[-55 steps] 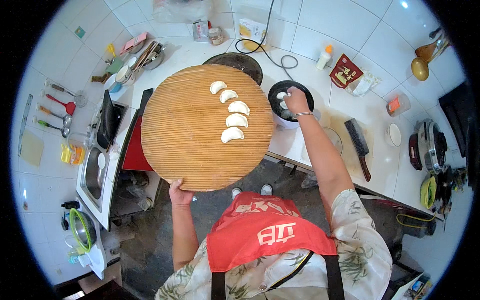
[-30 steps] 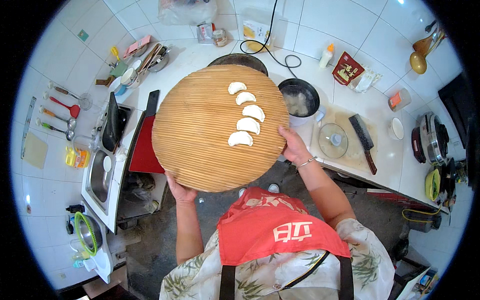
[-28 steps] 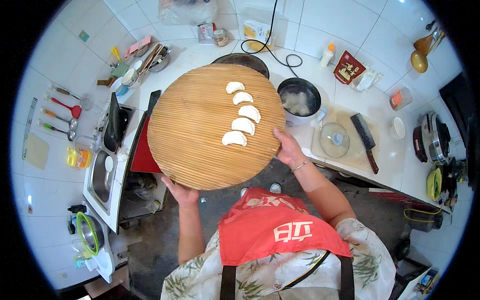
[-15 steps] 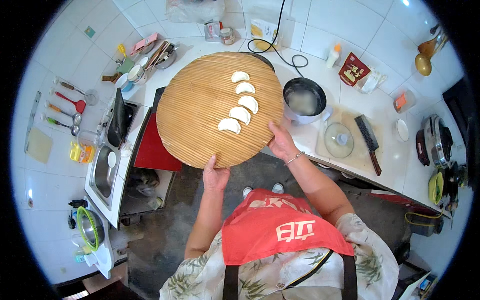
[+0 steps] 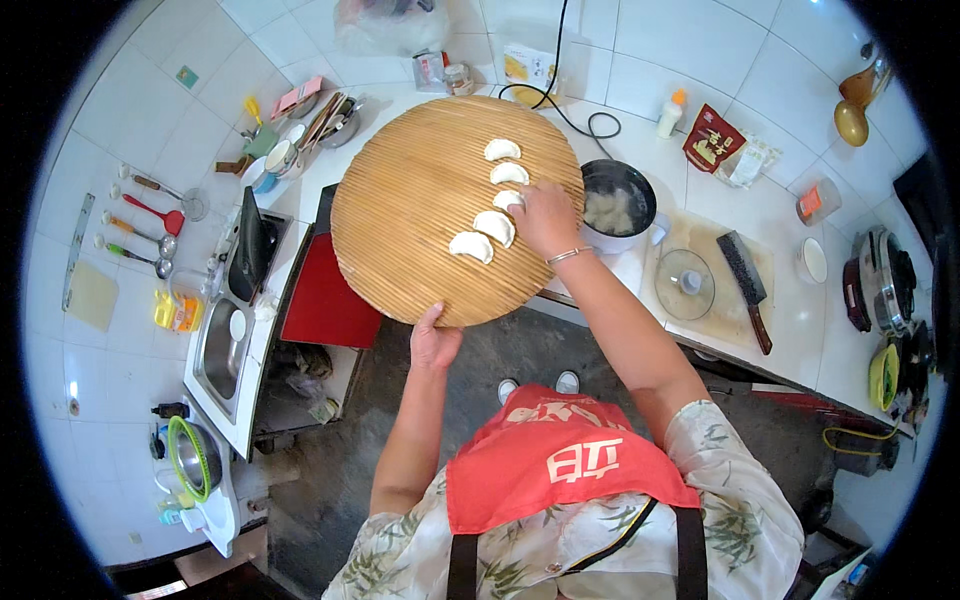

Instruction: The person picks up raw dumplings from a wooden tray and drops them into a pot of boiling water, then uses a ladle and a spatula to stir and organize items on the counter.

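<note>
I count one round bamboo tray [image 5: 420,200] and five dumplings [image 5: 471,246] on it, lined up in a row on its right half, running from the far rim toward me and slanting slightly left; each dumpling's long axis lies roughly across that line. My left hand [image 5: 436,343] grips the tray's near rim from below; my right hand [image 5: 545,215] rests fingers-down on the third dumpling [image 5: 508,199], grip unclear; the tray sits over the desk [image 5: 780,330], beside one pot [image 5: 617,205].
</note>
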{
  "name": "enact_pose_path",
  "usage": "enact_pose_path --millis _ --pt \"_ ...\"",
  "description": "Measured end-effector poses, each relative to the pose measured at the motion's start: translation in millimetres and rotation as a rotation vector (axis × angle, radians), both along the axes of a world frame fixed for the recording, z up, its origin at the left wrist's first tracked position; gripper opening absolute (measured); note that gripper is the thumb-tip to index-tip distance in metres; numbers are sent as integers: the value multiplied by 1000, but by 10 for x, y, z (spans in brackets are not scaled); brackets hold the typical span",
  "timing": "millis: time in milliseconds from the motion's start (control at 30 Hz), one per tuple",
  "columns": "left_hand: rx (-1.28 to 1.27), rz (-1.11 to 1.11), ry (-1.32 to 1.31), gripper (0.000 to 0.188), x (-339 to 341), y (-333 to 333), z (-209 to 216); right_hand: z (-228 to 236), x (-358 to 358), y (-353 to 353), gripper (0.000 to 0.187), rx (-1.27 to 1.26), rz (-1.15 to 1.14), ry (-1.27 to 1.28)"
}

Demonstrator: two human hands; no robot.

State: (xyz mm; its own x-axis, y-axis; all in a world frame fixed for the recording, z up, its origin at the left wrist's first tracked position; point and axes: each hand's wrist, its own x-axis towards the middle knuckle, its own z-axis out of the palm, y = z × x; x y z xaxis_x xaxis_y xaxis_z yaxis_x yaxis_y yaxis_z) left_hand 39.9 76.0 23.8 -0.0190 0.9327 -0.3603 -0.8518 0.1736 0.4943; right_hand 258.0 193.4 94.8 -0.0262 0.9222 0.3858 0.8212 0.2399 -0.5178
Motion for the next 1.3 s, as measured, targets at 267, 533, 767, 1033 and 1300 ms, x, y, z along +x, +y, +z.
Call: enact_pose_path --millis 267,533,767,1033,1300 --pt "-27 -16 -15 47 36 150 -66 -87 -18 31 24 -38 -37 299" --pt "25 3 38 48 102 211 -24 -125 -75 73 30 -303 127 192" --pt "26 -2 90 43 39 238 -87 -73 -242 -25 25 -158 119 162" --pt "37 37 72 44 -3 290 -187 -421 793 378 33 -82 -100 674" --pt "32 108 68 42 61 207 -156 -885 1659 818 26 -294 -300 120"
